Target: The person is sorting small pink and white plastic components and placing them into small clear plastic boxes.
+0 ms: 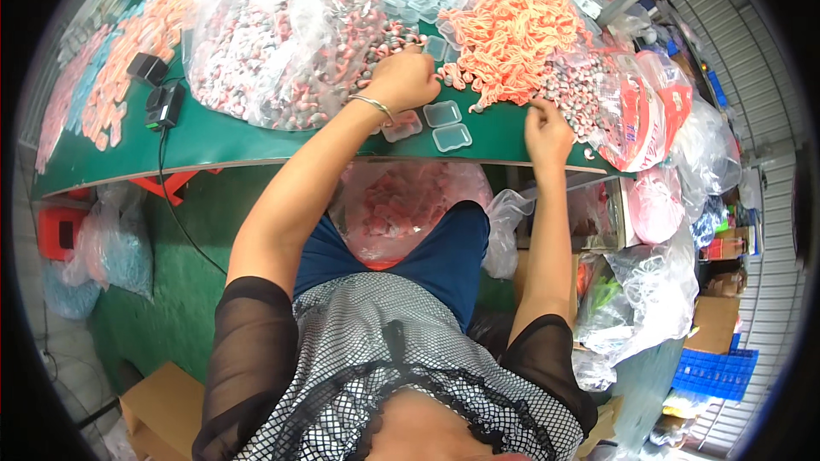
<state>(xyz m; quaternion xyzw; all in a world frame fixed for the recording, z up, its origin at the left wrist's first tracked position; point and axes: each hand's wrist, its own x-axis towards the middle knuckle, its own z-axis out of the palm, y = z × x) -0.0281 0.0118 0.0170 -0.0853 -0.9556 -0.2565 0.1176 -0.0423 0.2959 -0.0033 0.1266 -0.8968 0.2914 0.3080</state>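
My left hand, a bracelet on its wrist, is curled closed at the edge of a heap of small pink-and-grey pieces. Whatever its fingertips hold is hidden. My right hand is pinched closed at the front of a pile of orange looped cords, beside more small pink-and-grey pieces. I cannot make out what is in that pinch. Between the hands lie small clear plastic boxes, one upper and one lower. Another clear box below my left wrist has something pink in it.
A large clear bag of pink-and-grey pieces covers the table's left middle. Black plug-like devices with a cable lie farther left, near rows of orange strips. A red-and-clear bag stands right. A bag of pink pieces sits below the table edge.
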